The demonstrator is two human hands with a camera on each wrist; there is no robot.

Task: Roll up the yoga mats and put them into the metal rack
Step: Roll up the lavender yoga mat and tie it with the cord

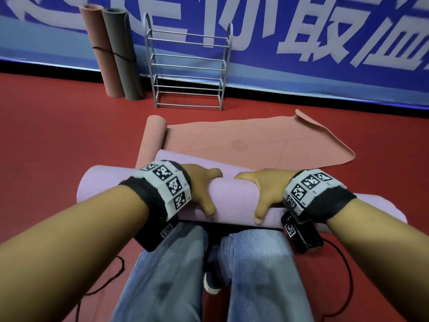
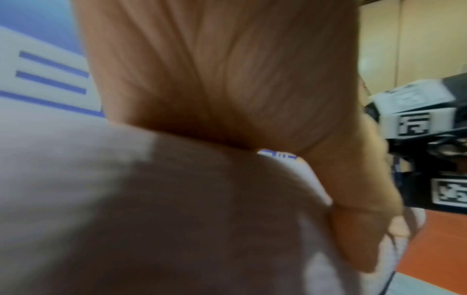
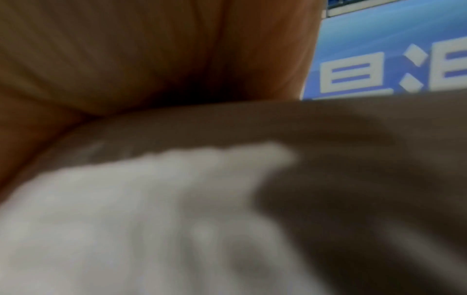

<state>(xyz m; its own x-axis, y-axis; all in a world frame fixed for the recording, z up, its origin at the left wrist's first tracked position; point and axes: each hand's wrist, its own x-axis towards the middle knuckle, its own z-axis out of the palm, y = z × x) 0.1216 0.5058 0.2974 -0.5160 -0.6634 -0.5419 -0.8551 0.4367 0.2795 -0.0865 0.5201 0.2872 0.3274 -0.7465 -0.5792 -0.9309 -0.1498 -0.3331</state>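
Observation:
A rolled lilac yoga mat point(image 1: 232, 198) lies crosswise just above my knees. My left hand point(image 1: 202, 189) and right hand point(image 1: 262, 191) grip its middle side by side, fingers over the far side and thumbs on the near side. Both wrist views are filled by a palm pressed to the roll: left hand point(image 2: 227, 69) on the lilac mat point(image 2: 151, 219), right hand point(image 3: 126, 49) on the lilac mat point(image 3: 151, 219). Beyond it a salmon mat point(image 1: 255, 140) lies on the floor, rolled only at its left end point(image 1: 152, 138). The empty metal rack point(image 1: 188, 66) stands against the banner wall.
A pink rolled mat point(image 1: 99, 49) and a grey rolled mat point(image 1: 123, 54), each tied with a black band, lean on the wall left of the rack. Black cords point(image 1: 343, 275) trail on the red floor beside my legs. The salmon mat's far right corner curls up.

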